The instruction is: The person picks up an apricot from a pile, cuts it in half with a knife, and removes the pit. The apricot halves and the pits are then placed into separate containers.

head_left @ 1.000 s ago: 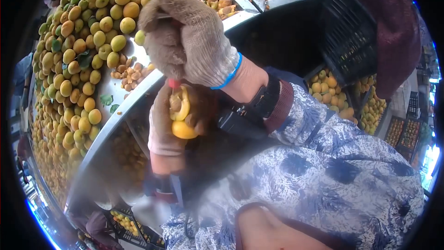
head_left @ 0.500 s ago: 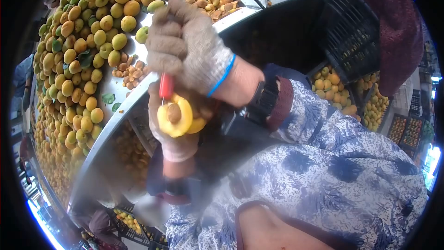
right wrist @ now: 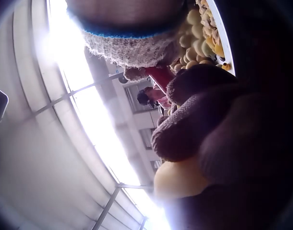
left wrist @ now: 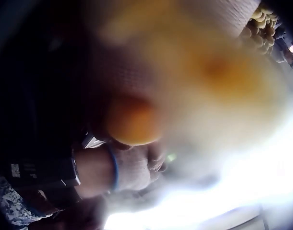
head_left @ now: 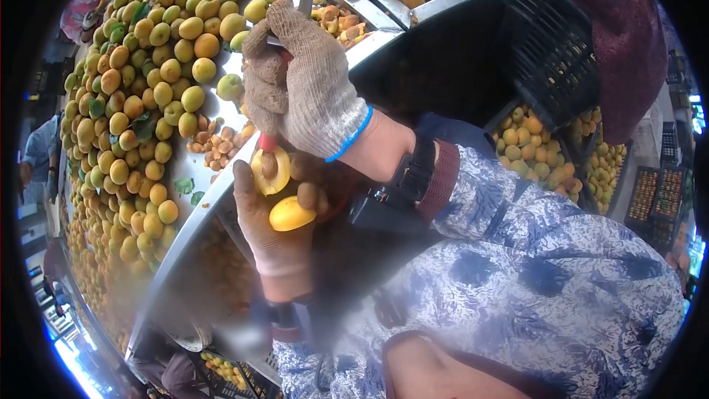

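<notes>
In the head view, my gloved right hand point(head_left: 306, 77) grips a red-handled knife point(head_left: 267, 142). Its curved metal blade rises above the fist, while the red end points down at the fruit. Below it, my gloved left hand point(head_left: 277, 233) holds a split apricot between thumb and fingers. One apricot half point(head_left: 277, 177) faces up, its brown pit point(head_left: 267, 165) showing close under the red end. The other half point(head_left: 292, 214) sits lower, against the fingers. The left wrist view shows the fruit badly blurred, with the right hand point(left wrist: 134, 167) behind it.
A large heap of apricots point(head_left: 122, 133) covers the metal table at left, beside its raised rim point(head_left: 181, 229). Loose pits point(head_left: 214, 144) lie near the rim, and more cut pieces point(head_left: 343, 26) behind the right hand. A black crate point(head_left: 550, 44) tilts at the right, over apricots point(head_left: 532, 144) below.
The pitted side of the apricot swung lower as it opened, then rose toward the red end. The two halves now stand apart. The right hand stayed above the left, with the knife in its grip.
</notes>
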The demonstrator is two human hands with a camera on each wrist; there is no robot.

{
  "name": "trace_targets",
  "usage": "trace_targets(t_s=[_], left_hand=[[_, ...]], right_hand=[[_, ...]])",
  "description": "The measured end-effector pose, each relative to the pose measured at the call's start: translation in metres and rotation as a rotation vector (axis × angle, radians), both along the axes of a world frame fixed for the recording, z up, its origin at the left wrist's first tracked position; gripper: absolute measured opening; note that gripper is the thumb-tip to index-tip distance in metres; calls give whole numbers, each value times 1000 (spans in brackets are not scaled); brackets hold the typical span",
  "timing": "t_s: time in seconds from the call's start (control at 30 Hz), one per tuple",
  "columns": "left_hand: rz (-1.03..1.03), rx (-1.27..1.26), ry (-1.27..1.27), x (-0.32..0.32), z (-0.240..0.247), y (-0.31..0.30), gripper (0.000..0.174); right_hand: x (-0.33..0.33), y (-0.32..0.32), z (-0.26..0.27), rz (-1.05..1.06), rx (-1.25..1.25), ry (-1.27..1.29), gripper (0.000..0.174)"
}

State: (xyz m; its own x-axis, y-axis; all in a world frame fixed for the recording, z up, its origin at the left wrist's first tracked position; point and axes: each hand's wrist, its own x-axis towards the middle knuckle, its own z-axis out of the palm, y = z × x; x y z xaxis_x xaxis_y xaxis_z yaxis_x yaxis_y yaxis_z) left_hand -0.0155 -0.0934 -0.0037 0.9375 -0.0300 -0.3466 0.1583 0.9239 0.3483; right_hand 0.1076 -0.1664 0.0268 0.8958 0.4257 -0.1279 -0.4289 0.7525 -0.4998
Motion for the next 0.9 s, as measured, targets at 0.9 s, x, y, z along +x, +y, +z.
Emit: trace_targets(t_s=[0.9], left_hand=[[422,1420,85,1,-20,54,39]], right_hand=[[-30,10,-13,601,-1272,-858,54]])
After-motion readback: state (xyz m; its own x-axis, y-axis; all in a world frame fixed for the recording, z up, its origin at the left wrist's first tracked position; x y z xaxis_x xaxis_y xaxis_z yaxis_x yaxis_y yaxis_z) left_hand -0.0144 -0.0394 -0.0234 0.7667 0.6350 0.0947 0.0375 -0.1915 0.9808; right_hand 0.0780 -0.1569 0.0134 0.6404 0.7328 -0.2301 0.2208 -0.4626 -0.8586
